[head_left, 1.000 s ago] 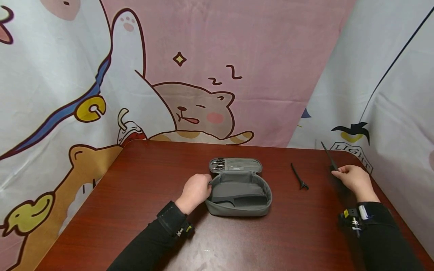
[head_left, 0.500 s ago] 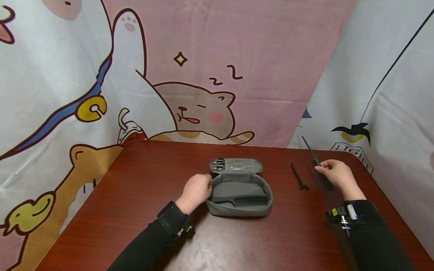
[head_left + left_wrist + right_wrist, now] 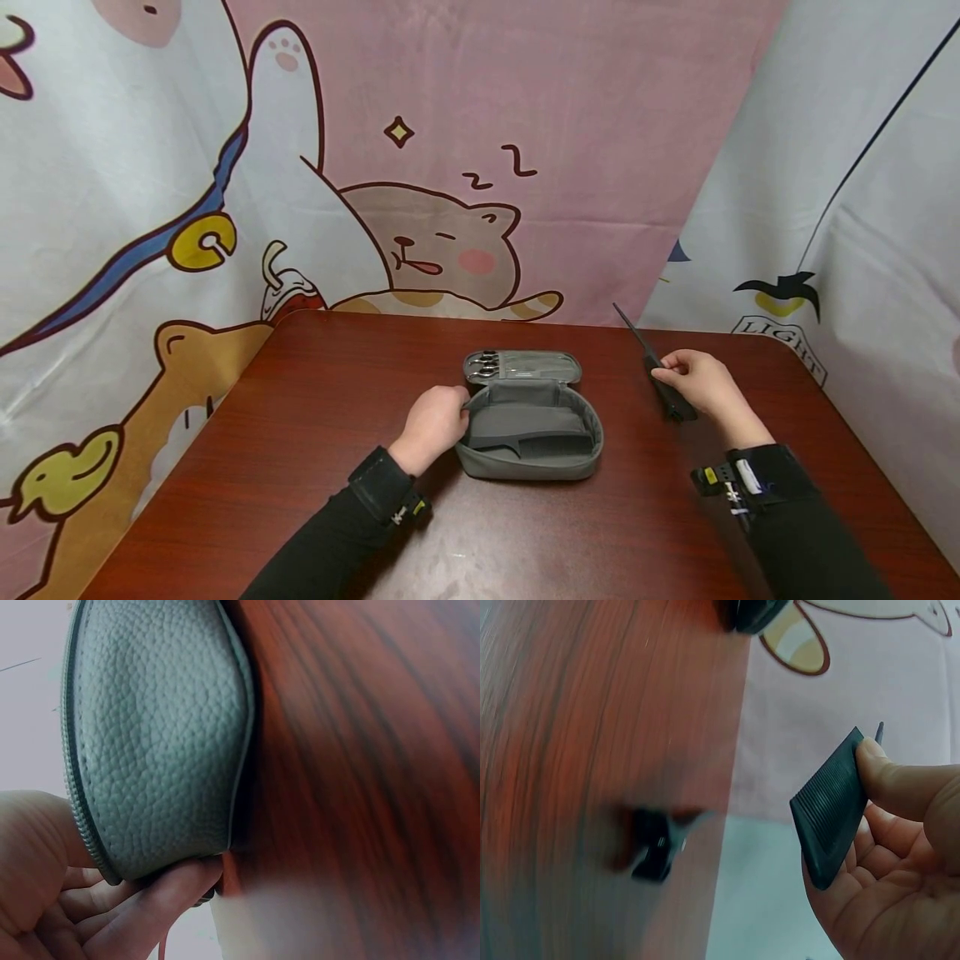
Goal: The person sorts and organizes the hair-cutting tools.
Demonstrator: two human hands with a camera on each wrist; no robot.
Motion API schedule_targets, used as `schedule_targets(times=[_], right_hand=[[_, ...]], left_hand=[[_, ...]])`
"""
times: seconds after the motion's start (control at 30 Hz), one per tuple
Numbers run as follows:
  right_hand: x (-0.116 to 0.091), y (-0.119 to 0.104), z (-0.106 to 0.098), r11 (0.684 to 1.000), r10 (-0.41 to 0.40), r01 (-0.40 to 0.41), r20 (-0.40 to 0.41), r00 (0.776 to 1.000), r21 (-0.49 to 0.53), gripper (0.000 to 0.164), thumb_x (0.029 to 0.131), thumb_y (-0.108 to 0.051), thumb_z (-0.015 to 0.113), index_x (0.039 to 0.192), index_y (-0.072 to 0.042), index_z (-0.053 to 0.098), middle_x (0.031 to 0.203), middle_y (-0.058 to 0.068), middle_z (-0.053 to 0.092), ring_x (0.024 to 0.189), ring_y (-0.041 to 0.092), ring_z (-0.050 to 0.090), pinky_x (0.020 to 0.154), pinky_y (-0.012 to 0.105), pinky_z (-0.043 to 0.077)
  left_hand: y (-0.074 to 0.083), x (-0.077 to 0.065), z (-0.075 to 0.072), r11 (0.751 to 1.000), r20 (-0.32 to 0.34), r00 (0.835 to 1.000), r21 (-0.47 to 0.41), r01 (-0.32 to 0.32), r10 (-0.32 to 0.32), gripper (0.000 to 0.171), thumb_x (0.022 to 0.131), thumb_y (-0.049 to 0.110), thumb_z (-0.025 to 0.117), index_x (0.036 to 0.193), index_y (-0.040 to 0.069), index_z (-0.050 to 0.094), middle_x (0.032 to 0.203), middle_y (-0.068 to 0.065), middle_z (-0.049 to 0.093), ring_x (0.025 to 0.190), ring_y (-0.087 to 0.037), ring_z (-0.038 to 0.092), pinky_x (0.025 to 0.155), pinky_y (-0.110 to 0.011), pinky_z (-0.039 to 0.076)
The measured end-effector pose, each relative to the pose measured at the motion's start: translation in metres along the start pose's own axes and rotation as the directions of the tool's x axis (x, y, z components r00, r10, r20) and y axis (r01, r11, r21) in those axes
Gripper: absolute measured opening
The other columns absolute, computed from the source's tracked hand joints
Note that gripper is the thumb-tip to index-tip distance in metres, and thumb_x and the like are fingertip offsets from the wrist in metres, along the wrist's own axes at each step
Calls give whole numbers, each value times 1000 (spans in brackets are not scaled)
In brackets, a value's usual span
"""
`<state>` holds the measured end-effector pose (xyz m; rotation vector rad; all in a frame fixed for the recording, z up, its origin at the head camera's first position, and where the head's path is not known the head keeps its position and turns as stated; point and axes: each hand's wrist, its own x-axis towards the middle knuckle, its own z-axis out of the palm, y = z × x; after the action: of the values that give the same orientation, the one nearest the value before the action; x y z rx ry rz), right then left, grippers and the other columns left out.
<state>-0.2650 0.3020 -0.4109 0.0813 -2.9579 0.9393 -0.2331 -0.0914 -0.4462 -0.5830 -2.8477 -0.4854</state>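
My left hand (image 3: 431, 425) grips the left back corner of a grey zip case (image 3: 525, 470), which lies open on the table. Fingers and thumb pinch that pebbled corner in the left wrist view. Inside the case rests a long flat dark piece (image 3: 555, 444), shaped like a comb with a handle. Metal finger loops (image 3: 483, 364) show in the lid's pocket. To the right, my right hand (image 3: 701, 383) pinches a black rat-tail comb (image 3: 829, 806) between thumb and fingers, its thin tail pointing away. Below the comb lies a black hair clip (image 3: 652, 844), largely covered in the head view.
The reddish-brown wooden table (image 3: 337, 517) ends at the back against a pink cartoon cloth (image 3: 600, 167). A white cloth (image 3: 885, 250) hangs along its right side.
My right hand has carried the rat-tail comb leftward from the table's right side to over the hair clip. My left hand and the case have stayed in place.
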Motion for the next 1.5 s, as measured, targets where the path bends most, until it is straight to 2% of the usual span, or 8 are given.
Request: schedule_targets(times=[0.3,0.5,0.7,0.8,0.93,1.13,1.3,1.5], right_hand=[[-2,-30,13,998,-64,64,38,997,5,21,94,-19,69,97,1,64,85,10,63,75,25,55,65,38,43],[-3,-44,22,993,-120,119,72,990,20,18,94,-19,70,97,-1,66,85,6,64,75,23,58,69,40,46],[-4,-57,30,988,-150,147,102,983,38,17,94,-18,69,98,-2,66,85,5,64,75,21,58,69,40,46],[-5,-64,33,986,-162,158,117,980,42,17,94,-18,69,99,-1,66,87,6,64,78,22,59,71,41,47],[-8,-72,39,980,-197,193,137,971,41,17,94,-17,69,101,-1,65,91,7,64,83,24,60,74,44,49],[-10,-84,47,970,-241,235,162,957,53,12,93,-14,69,98,-4,65,90,5,64,82,22,61,73,44,49],[-13,-91,52,967,-253,247,185,950,57,10,93,-15,70,95,-6,66,89,2,64,80,19,60,71,41,49],[-16,-100,57,958,-286,278,207,936,67,11,91,-16,72,92,-7,66,87,1,65,77,17,60,70,39,49]], left_hand=[[-1,0,-1,1000,6,1000,-21,10,-10,15,85,7,75,75,11,64,63,3,54,57,-11,48,53,-29,41],[0,1,-7,995,20,998,-71,67,-66,16,87,17,77,78,11,65,63,5,51,55,-11,46,48,-27,37],[2,4,-14,994,-57,992,-32,108,-110,34,85,32,79,103,5,68,78,-2,58,66,-17,55,51,-31,43],[4,7,-18,998,-136,989,-18,61,-63,53,82,36,81,121,3,64,104,-10,64,90,-25,62,70,-38,53],[10,11,-24,1000,-229,973,12,-16,18,78,77,40,85,138,4,54,133,-17,56,121,-34,52,96,-49,45],[21,20,-31,984,-313,937,134,-120,157,97,66,45,92,144,7,48,146,-16,46,133,-35,41,105,-52,36],[30,26,-33,947,-318,904,240,-214,285,103,61,46,94,144,8,48,148,-15,44,137,-36,36,108,-53,32],[39,30,-31,914,-246,906,307,-265,346,104,62,47,93,146,10,46,153,-12,39,142,-34,31,114,-51,25]])
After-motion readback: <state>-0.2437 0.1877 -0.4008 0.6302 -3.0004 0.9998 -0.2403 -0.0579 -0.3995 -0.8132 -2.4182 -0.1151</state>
